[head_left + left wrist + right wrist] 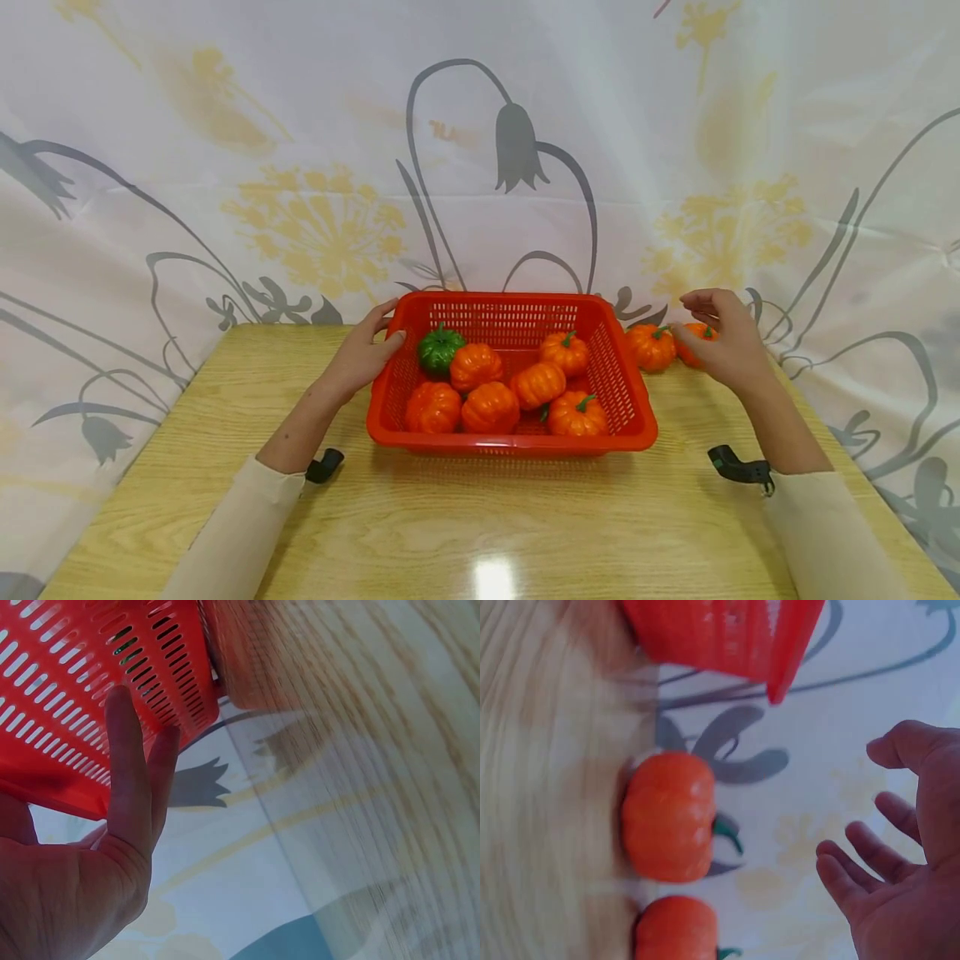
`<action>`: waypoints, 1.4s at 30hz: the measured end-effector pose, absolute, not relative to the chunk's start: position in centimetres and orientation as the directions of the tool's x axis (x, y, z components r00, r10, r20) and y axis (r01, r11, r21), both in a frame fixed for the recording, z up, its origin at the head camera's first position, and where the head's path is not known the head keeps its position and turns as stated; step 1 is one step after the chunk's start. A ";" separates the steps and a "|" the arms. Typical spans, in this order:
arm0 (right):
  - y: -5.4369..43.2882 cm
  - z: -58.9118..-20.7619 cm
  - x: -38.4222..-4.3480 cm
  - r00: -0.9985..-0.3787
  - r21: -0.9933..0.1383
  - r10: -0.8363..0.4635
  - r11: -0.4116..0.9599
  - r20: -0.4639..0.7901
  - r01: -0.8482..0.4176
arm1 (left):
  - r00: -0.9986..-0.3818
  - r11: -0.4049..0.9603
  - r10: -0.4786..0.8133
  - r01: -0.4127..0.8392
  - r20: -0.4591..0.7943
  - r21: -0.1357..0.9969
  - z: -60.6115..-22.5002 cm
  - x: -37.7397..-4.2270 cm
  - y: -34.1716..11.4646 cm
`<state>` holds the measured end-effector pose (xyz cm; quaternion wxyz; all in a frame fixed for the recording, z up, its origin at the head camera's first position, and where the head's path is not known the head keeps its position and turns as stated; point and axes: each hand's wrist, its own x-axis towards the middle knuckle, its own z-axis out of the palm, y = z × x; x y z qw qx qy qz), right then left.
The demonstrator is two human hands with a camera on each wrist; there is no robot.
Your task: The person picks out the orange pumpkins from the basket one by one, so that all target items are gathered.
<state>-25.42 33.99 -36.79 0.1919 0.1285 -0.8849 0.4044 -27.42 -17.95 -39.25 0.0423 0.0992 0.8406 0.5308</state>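
Observation:
A red plastic basket [517, 443] with slotted walls holds several small orange pumpkins [490, 407] and one green pumpkin [441, 350]. At its left side my left hand [369, 354] grips the rim, the thumb over the edge and the fingers along the outer slotted wall [71, 697]. To the right of the basket, two more orange pumpkins [651, 347] sit side by side on the table. My right hand [723, 337] hovers above these two, fingers loosely bent and nothing held. In the right wrist view the hand [900, 847] is apart from the nearer pumpkin [669, 817].
The light wood table [420, 525] runs up to a flower-printed cloth [322, 167] behind it and at both sides. Black wrist straps [738, 468] show at both sleeves.

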 end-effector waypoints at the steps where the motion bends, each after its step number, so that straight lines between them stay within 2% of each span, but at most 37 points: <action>1: 33.5 -36.6 -25.5 -0.885 -0.659 -0.095 0.632 0.456 -0.408 | -0.977 0.417 0.212 0.123 0.035 0.901 -39.2 -27.4 -18.0; 10: 29.7 -34.7 -25.4 -0.801 -0.600 -0.291 0.542 0.524 -0.589 | -0.976 0.400 0.216 0.120 0.034 0.909 -39.0 -27.3 -18.0; 18: 27.4 -32.4 -25.0 -0.807 -0.590 -0.358 0.552 0.470 -0.589 | -0.976 0.401 0.215 0.116 0.030 0.909 -39.1 -27.4 -17.8; 25: 25.5 -30.4 -26.2 -0.862 -0.597 -0.420 0.626 0.283 -0.501 | -0.975 0.399 0.216 0.129 0.043 0.908 -39.2 -27.5 -17.8; 28: 24.7 -30.1 -27.1 -0.861 -0.573 -0.474 0.660 0.185 -0.486 | -0.974 0.396 0.220 0.133 0.047 0.909 -39.2 -27.4 -17.8; 35: 22.5 -30.5 -29.4 -0.815 -0.399 -0.577 0.737 0.049 -0.546 | -0.974 0.402 0.221 0.136 0.048 0.906 -39.1 -27.3 -17.9; 42: 21.1 -31.3 -30.7 -0.810 -0.279 -0.576 0.800 -0.109 -0.531 | -0.974 0.406 0.221 0.134 0.044 0.904 -39.0 -27.2 -17.8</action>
